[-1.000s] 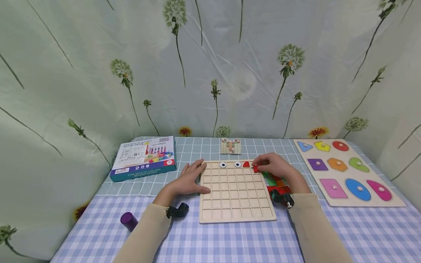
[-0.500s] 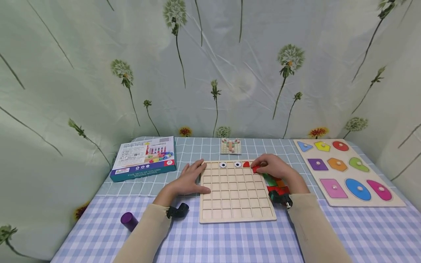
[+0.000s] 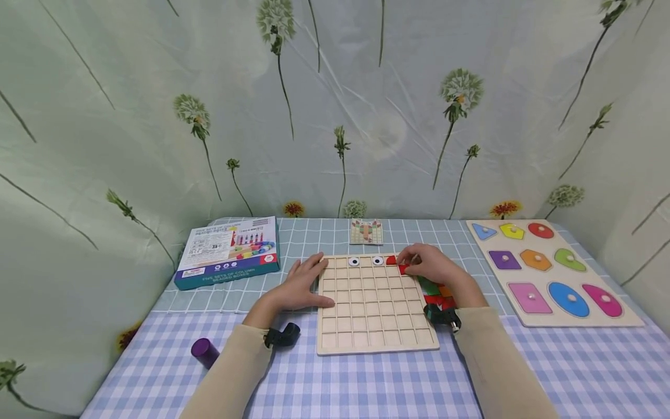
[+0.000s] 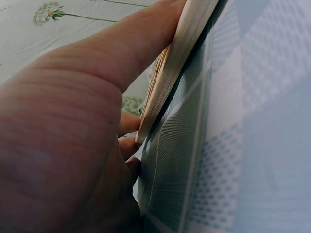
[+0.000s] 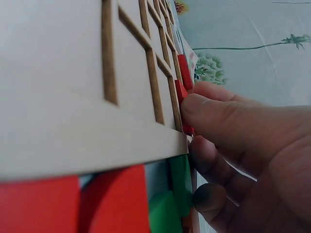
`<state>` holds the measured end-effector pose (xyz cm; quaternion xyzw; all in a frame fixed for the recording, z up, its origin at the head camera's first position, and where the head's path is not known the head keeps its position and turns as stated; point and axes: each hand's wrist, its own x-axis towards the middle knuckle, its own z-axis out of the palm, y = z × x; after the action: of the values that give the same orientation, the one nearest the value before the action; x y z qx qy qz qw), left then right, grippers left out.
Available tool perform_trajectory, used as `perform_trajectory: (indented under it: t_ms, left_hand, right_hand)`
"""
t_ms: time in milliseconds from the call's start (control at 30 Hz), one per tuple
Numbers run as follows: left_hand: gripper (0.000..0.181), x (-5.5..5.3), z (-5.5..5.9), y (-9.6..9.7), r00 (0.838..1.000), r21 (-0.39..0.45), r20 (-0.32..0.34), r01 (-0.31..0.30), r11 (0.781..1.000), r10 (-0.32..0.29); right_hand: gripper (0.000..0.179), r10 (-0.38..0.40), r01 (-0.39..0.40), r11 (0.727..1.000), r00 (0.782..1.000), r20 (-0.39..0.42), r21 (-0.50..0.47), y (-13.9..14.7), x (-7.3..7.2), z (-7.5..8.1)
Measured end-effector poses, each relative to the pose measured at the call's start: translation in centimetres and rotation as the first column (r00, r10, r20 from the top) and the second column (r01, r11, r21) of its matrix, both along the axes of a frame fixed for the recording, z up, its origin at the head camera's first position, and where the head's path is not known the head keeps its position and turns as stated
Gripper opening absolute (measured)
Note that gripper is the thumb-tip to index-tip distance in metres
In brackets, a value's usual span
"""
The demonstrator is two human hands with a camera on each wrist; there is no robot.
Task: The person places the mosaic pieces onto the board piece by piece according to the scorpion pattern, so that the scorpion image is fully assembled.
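A table [image 3: 377, 384] is showing blue-and-white checks on the near side of the fingers and white lines on grey-green beyond. A pale wooden grid [image 3: 371, 302] is lying flat between the left fingers [image 3: 314, 266] and right fingers [image 3: 413, 251], its far right corner sitting by the right ones. Red, green and orange pieces [image 5: 121, 199] are lying nearer than the right fingers, just beside the grid. A shape puzzle [image 3: 528, 276] is resting well right of those fingers. A box [image 3: 227, 250] is lying left of the left fingers; a purple cylinder [image 3: 205, 352] is occupying a spot nearer and left. A card [image 3: 366, 231] is lying beyond and between both sets.
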<state>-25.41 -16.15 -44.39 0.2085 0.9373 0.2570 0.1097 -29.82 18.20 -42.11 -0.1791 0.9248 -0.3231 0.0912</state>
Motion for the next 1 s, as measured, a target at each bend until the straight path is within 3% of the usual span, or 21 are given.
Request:
perform_trajectory:
  t_ms: [467,1000]
  left_hand:
    - [0.104,0.2,0.3,0.0,1.000,0.001,0.003,-0.005,1.000,0.005]
    - [0.105,0.2,0.2,0.0,1.000,-0.008,0.011,-0.010,1.000,0.010]
  right_hand:
    - [0.028,0.032,-0.031,0.998,0.999,-0.010,0.046,0.1,0.1,0.2]
    - [0.019,-0.007,0.007,1.000,1.000,0.011,0.000,0.8,0.5,1.1]
